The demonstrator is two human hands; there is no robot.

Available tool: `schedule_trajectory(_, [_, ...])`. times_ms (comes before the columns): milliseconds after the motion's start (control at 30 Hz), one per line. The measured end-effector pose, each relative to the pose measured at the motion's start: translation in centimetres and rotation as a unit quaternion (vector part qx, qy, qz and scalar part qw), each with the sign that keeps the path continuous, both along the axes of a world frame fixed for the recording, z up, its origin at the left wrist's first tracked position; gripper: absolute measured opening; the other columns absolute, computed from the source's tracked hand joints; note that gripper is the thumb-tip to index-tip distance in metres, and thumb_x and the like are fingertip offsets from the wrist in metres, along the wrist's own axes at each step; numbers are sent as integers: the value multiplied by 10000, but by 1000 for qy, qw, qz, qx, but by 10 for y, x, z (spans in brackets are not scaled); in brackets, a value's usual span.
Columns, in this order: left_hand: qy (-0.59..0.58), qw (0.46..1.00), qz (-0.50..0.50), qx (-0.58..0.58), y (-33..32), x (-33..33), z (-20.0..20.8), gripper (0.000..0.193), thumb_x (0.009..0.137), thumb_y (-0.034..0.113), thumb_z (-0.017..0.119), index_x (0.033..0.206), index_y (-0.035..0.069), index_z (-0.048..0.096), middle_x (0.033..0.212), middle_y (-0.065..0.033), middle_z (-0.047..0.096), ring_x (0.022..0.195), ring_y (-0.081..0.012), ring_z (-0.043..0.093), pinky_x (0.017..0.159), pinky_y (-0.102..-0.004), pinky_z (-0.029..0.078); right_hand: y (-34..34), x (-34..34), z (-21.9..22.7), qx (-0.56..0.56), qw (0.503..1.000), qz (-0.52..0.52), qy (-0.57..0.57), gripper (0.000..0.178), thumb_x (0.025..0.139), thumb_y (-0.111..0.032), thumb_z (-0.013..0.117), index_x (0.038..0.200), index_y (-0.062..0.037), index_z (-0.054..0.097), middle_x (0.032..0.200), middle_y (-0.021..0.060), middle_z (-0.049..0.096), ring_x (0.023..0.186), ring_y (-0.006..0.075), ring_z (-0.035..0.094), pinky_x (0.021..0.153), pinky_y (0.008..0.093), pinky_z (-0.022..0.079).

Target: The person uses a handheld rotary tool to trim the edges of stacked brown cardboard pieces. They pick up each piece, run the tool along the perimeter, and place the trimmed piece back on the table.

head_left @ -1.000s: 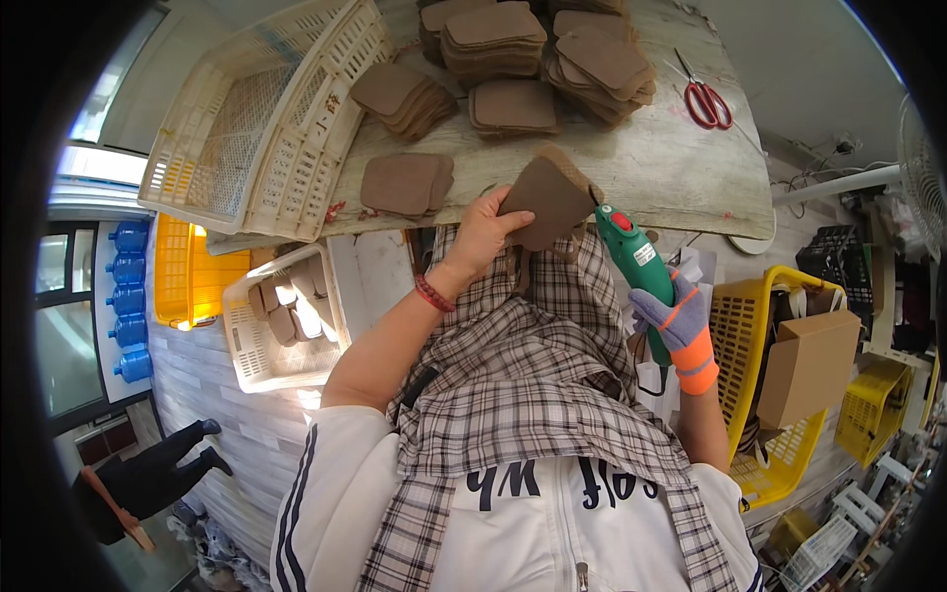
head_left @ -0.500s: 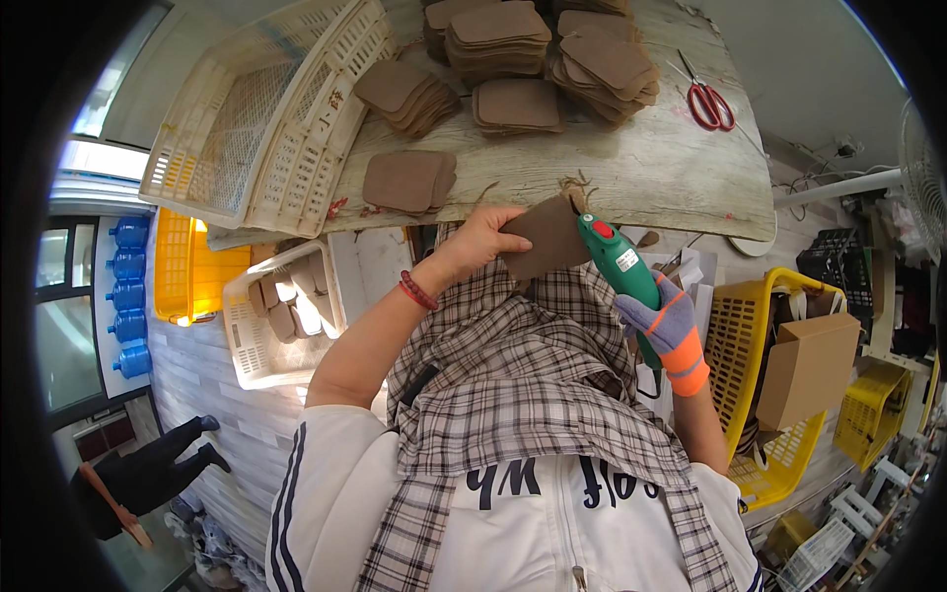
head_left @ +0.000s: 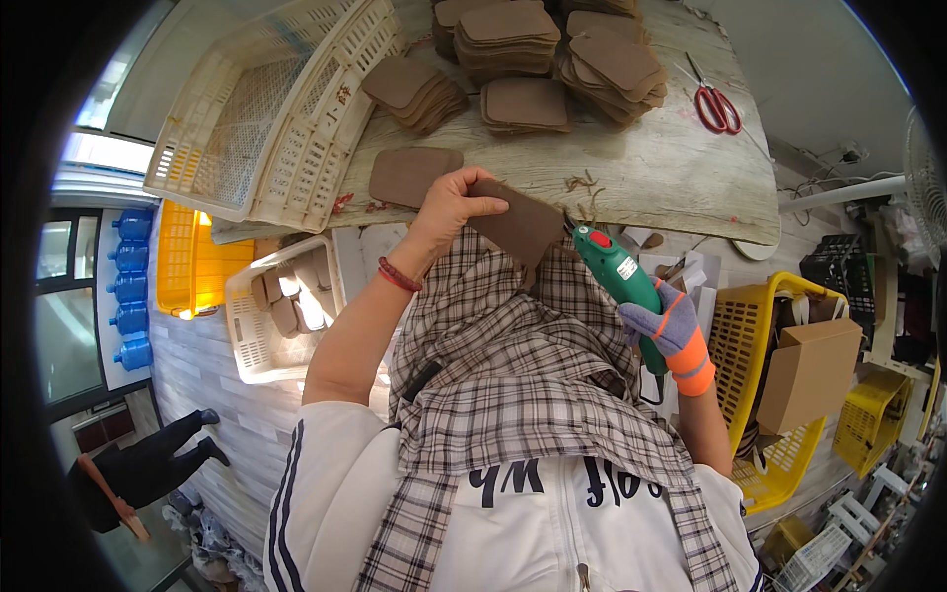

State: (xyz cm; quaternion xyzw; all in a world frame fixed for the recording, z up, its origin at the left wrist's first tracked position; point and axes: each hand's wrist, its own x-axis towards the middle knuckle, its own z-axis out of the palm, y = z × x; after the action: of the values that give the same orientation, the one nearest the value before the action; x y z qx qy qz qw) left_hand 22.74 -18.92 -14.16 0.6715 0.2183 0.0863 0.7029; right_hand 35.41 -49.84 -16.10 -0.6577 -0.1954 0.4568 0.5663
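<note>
Bare, with a red beaded bracelet at the wrist, my left hand pinches a brown rounded fabric pad over the table's near edge. My right hand, in a purple and orange glove, is wrapped round a green corded handheld power tool with a red switch. The tool's tip meets or nearly meets the pad's right edge; contact is hard to make out. A few more brown pads lie on the table just behind my left hand.
Several stacks of brown pads stand at the table's far side. Red-handled scissors lie at the right, with thread scraps near the edge. White crates are at the left. A yellow basket stands right; another person is lower left.
My left hand has shifted left and slightly up, and the pad is turned so it slopes down to the right. The tool's tip has moved slightly left and down.
</note>
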Motion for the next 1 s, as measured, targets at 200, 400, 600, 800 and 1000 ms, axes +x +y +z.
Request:
schedule_trajectory(200, [12, 994, -3, -106, 7, 0, 7, 192, 744, -2, 691, 927, 22, 639, 839, -25, 654, 771, -97, 605, 730, -223, 478, 3, -3, 6, 4, 998, 26, 61, 413, 752, -199, 756, 1024, 41, 557, 729, 52, 623, 568, 85, 572, 509, 224, 470])
schedule_trajectory(400, [30, 995, -10, -90, 6, 0, 4, 194, 747, -15, 681, 931, 18, 632, 853, -26, 654, 780, -99, 601, 747, -229, 474, 6, -9, 8, -11, 998, 24, 54, 445, 747, -205, 767, 1052, 38, 551, 759, 42, 618, 606, 68, 568, 520, 209, 469])
schedule_trajectory(600, [51, 996, -16, -68, -5, -1, 3, 170, 742, 25, 705, 901, 23, 645, 825, -16, 657, 753, -86, 597, 726, -222, 475, 8, -11, 1, -15, 999, 31, 22, 461, 752, -217, 766, 1082, 27, 557, 776, 25, 616, 635, 50, 561, 553, 193, 468])
schedule_trajectory(800, [69, 996, -42, -40, -14, 0, 4, 207, 729, 30, 715, 923, 13, 644, 839, -28, 664, 746, -88, 609, 702, -224, 492, 9, -14, 1, -11, 999, 36, 10, 447, 756, -225, 764, 1071, 21, 565, 784, 25, 620, 643, 45, 556, 560, 193, 466])
schedule_trajectory(1000, [107, 991, -75, -21, -23, 2, 12, 184, 718, 18, 713, 894, 14, 659, 823, -29, 667, 733, -87, 608, 683, -224, 495, 13, -15, 2, -4, 999, 41, 2, 441, 761, -232, 761, 1067, 19, 566, 779, 22, 617, 645, 44, 551, 559, 192, 463])
